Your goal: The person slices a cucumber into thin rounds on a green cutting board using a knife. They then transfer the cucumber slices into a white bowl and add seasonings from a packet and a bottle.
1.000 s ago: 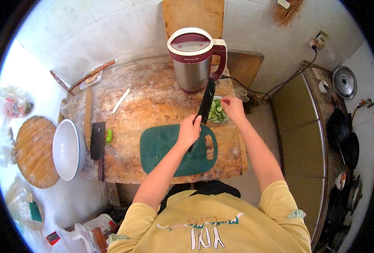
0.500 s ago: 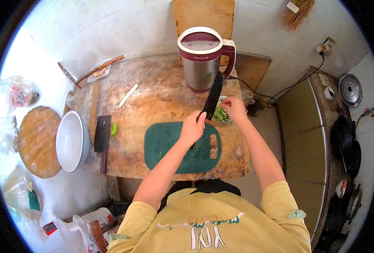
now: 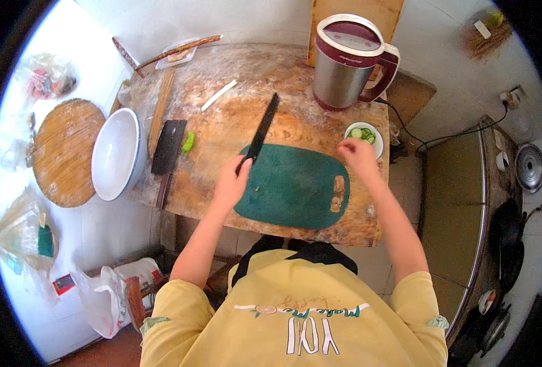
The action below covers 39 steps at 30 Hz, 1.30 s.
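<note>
Gripping black knife (image 3: 263, 129): left hand (image 3: 229, 185), just left of centre. Over to right of centre, right hand (image 3: 357, 156) pinched beside green slices (image 3: 361, 133) in white bowl (image 3: 378, 145); can't tell whether holding any. Slice-handling step, seemingly; next move calls for knife clear of right hand.
</note>
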Motion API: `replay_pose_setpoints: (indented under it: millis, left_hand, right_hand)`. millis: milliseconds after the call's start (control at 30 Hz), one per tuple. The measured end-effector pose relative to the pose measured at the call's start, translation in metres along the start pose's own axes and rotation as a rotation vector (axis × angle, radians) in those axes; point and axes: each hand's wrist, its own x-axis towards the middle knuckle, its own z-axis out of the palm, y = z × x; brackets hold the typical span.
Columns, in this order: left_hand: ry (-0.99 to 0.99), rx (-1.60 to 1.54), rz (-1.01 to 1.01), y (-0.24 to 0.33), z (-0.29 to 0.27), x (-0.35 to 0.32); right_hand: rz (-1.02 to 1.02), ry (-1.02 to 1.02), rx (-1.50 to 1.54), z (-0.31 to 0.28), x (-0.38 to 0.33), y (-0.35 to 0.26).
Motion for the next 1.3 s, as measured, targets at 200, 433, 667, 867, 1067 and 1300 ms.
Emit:
replay_pose_setpoints:
  millis: [200, 433, 667, 867, 1067, 1300]
  left_hand:
    - [0.143, 0.313, -0.014, -0.044, -0.026, -0.035]
    - [0.159, 0.614, 0.06, -0.081, -0.034, -0.063]
    - [0.112, 0.575, -0.009, -0.098, -0.036, -0.058]
    - [0.128, 0.489, 0.096, -0.099, -0.034, -0.045]
    - [0.043, 0.501, 0.087, -0.102, -0.021, -0.046]
    - [0.057, 0.497, 0.108, -0.099, -0.011, -0.049]
  right_hand:
    - [-0.266, -0.479, -0.185, 0.119, -0.027, -0.062]
    - [-0.342, -0.554, -0.417, 0.18, -0.038, -0.088]
    - [-0.348, -0.476, -0.574, 0.188, -0.045, -0.087]
    - [-0.173, -0.201, -0.266, 0.165, -0.05, -0.083]
    - [-0.009, 0.441, -0.179, 0.05, -0.001, -0.042]
    - [0.044, 0.34, -0.446, -0.009, 0.001, 0.034]
